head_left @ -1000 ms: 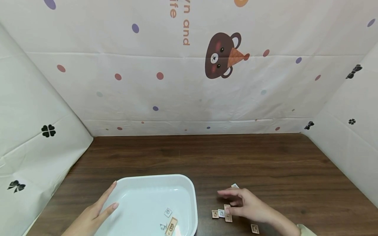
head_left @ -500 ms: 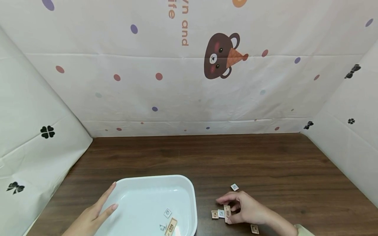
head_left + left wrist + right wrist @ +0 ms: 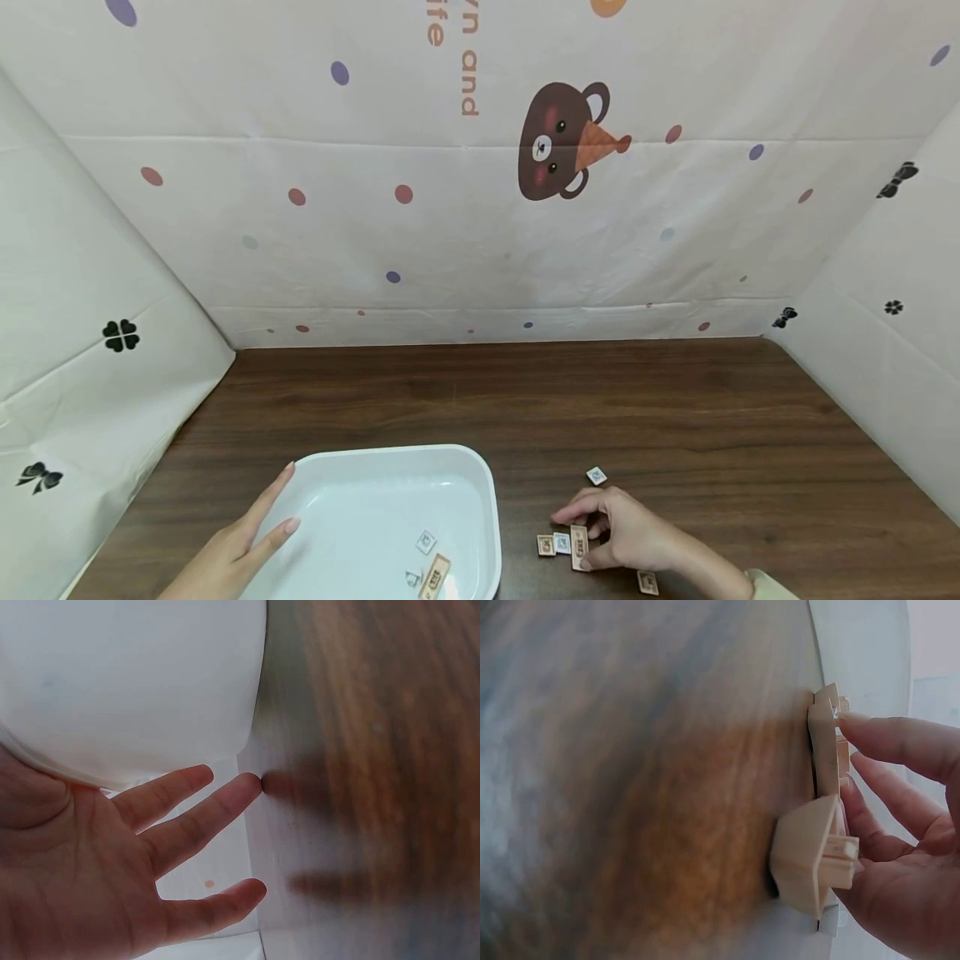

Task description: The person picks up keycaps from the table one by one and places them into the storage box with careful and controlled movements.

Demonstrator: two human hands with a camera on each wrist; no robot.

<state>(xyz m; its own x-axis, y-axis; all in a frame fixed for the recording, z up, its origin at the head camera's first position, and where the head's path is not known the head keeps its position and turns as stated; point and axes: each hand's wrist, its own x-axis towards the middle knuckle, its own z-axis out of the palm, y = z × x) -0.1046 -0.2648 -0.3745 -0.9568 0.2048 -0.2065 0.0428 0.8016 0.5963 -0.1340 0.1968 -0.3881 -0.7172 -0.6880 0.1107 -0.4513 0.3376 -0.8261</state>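
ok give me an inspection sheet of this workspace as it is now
surface: dark wood table.
job's things: small wooden tiles; long tile on the table under the right hand, two small tiles beside it, one farther back, one near the wrist; white tray holds three more tiles.
clutter: nothing seen.
grippers: right hand pinches the long tile; left hand, fingers straight, rests against the tray's left rim.
cables: nothing seen.
surroundings: white sheets with dots, a bear print and clovers on three sides.
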